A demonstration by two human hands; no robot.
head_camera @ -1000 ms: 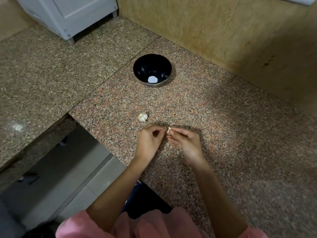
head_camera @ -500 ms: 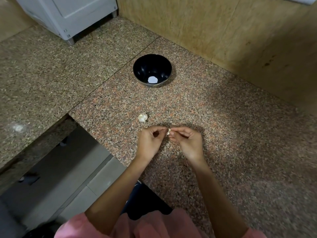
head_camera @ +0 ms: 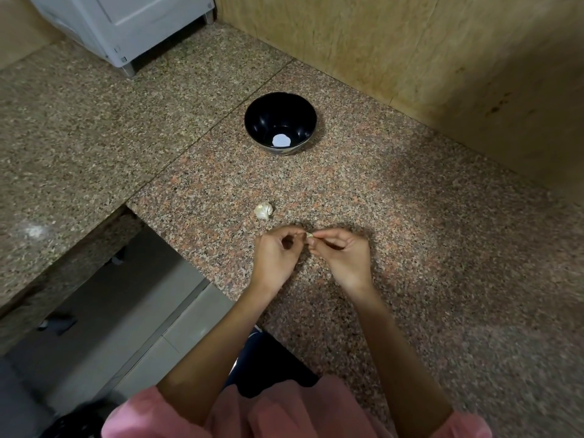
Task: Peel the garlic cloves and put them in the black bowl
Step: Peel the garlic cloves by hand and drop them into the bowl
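Ctr frame: left grip [head_camera: 278, 257], right grip [head_camera: 343, 259] both pinched on pale garlic clove [head_camera: 309, 235]; papery garlic lump [head_camera: 263, 211] beside, on speckled granite bench [head_camera: 426, 248]; glossy round black bowl [head_camera: 305, 120] above.

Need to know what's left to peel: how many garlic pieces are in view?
2. One clove pinched between the left hand and right hand; one piece on the counter beyond the left hand. The white spot in the bowl may be glare.
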